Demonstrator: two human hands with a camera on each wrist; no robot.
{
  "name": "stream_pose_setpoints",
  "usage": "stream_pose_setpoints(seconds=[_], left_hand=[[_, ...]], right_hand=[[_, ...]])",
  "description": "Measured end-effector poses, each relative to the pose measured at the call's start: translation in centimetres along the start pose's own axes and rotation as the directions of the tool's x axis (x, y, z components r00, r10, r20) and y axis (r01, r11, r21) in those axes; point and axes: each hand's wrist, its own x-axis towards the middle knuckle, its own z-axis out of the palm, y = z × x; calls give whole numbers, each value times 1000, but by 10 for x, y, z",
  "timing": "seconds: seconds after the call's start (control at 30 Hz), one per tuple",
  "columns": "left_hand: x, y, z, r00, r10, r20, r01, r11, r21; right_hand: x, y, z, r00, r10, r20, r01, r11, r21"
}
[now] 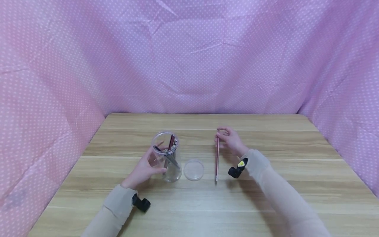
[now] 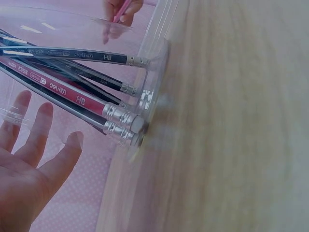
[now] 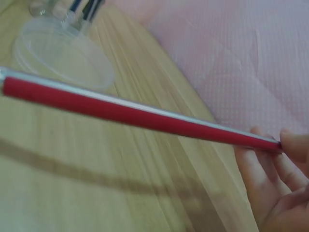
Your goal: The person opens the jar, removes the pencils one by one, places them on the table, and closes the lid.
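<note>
Head view: right of centre, a red pencil [image 1: 217, 154] is pinched by its upper end in the right hand [image 1: 232, 141], fingertips nearly together. Left of centre, a clear jar [image 1: 174, 175] of pencils [image 1: 171, 142] is held by the left hand [image 1: 145, 168], kinda wide grip. Lid's [image 1: 193, 170] parked between.

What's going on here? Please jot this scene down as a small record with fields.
Left hand: cupped around a tall clear plastic jar
Right hand: pinching a slim red pencil with a silvery near end, by its far end
Jar contents: several dark pencils and at least one red pencil with white lettering; exact count unclear
Jar top: uncovered
Between jar and held pencil: flat, round, clear disc, possibly the lid
Surface: pale wood-grain table
Backdrop: pink cloth with white dots
</note>
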Motion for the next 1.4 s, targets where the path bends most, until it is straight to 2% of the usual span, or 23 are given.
stream_pose_setpoints(seconds=[0.27, 0.5, 0.7, 0.9, 1.07, 1.27, 1.4], left_hand=[[5, -3, -4, 1000, 9, 7, -9, 1000, 14], [7, -4, -7, 1000, 12, 8, -12, 1000, 25], [8, -5, -9, 1000, 14, 12, -14, 999, 32], [8, -7, -11, 1000, 5, 25, -5, 1000, 11], [6, -5, -8, 1000, 14, 26, -13, 1000, -6], [6, -3, -4, 1000, 22, 18, -22, 1000, 8], [3, -3, -1, 1000, 3, 16, -3, 1000, -3]], right_hand=[[21, 10, -2, 999, 30, 17, -31, 999, 22], [29, 16, -6, 998, 34, 58, -36, 999, 35], [33, 17, -5, 993, 57, 99, -50, 995, -81], [39, 20, 2, 995, 87, 58, -75, 982, -172], [44, 22, 5, 997, 67, 50, -52, 966, -252], [44, 15, 12, 998, 50, 23, -38, 930, -365], [42, 15, 16, 999, 52, 9, -42, 901, -433]])
